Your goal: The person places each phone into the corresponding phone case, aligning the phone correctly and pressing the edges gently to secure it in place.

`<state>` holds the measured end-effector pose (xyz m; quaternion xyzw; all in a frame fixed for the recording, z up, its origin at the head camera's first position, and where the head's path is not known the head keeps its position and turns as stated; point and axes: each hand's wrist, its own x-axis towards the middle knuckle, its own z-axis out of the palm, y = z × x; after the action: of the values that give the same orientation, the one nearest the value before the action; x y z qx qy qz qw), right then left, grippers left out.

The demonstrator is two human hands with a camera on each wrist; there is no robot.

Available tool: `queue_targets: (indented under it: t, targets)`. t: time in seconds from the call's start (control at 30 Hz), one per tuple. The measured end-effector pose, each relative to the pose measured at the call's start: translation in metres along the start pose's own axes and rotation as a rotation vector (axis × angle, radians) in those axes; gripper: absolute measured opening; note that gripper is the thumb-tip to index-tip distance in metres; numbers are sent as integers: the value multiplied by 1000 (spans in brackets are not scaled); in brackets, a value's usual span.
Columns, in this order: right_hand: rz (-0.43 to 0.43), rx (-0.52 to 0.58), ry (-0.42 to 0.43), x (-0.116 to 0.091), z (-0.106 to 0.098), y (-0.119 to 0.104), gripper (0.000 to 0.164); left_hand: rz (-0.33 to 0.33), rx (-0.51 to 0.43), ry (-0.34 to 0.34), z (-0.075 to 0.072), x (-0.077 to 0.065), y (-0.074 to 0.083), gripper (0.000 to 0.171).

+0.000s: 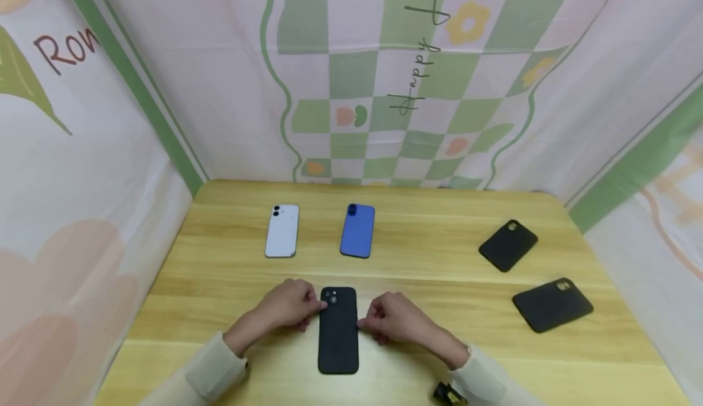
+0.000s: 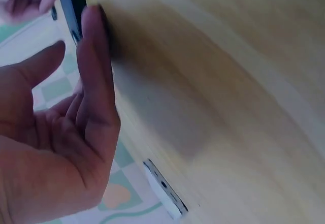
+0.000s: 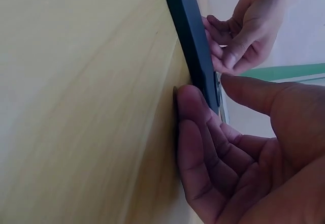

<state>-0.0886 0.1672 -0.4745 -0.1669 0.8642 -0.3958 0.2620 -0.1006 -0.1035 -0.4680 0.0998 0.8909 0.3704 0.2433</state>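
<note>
Left hand (image 1: 291, 304), right hand (image 1: 396, 317) flank black phone (image 1: 338, 345)

Left fingers (image 2: 96, 87) bent, thumb apart, touching its left edge. Right fingers (image 3: 191, 101) curled at right edge; whether pinching, cannot tell. Phone flat on desk (image 1: 439, 271). Probably light, stiff, slick; take long sides.

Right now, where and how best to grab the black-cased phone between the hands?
I'd take the black-cased phone by its two long edges near mid-length, left hand coming from the left, right hand from the right. It lies flat on the table, camera side up, so its side walls look easiest to pinch, and mid-length keeps fingers off the lenses.
</note>
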Motion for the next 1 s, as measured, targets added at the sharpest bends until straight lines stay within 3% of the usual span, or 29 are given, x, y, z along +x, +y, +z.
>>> queue_targets:
  t: [0.1,0.23,0.4,0.53,0.67,0.83,1.0]
  targets:
    - [1,-30,31,-6,-7,5,29,13,73,144,-9,2,-3,28]
    - [20,-89,100,-16,-21,14,26,-10,94,332,-31,3,-5,23]
    - [75,-144,205,-36,-49,28,24,-84,145,462,-59,5,-14,34]
    - [165,-226,306,-53,-79,45,28,-132,204,454,-75,9,-24,54]
    - [274,-348,371,-75,-112,70,49,-186,238,397,-87,13,-32,68]
    - [405,-476,401,-109,-155,104,81,-232,278,362,-95,19,-39,75]
    - [543,-517,389,-142,-181,137,87,-261,338,373,-100,27,-42,78]
